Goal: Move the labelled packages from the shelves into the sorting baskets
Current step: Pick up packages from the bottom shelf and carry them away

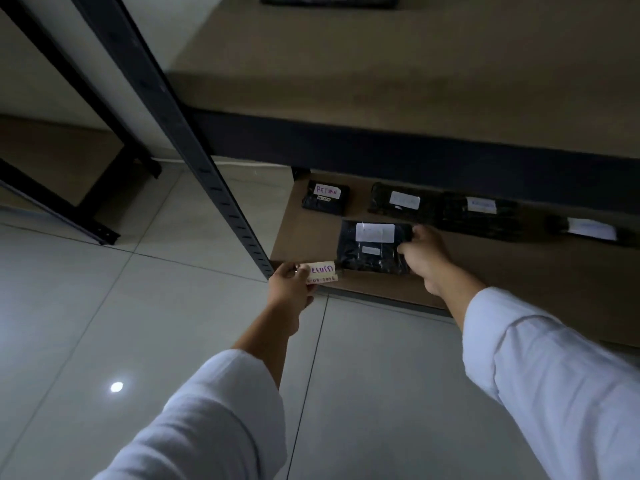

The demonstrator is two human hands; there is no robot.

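Two hands: both reach down to the bottom shelf, brown board, dim light.
Upright: black slotted post runs down to the shelf's front-left corner.
Left hand: at the front-left corner, fingers curled, pinching a small package with a cream label; purple handwriting, partly covered by the fingers.
RETURN package: small, black, near the shelf's back-left corner, lying flat.
Front package: black, white label on top, lying near the front edge just right of the left hand.
Right hand: thumb on top and fingers curled at the front package's right edge, gripping it.
Back row: two more black packages, one and the next, side by side along the back, white labels too blurred to read.
Far right: another black package, blurred.
Upper shelf: brown board; dark package at the top edge of view.
Sleeves: pale, on both forearms.
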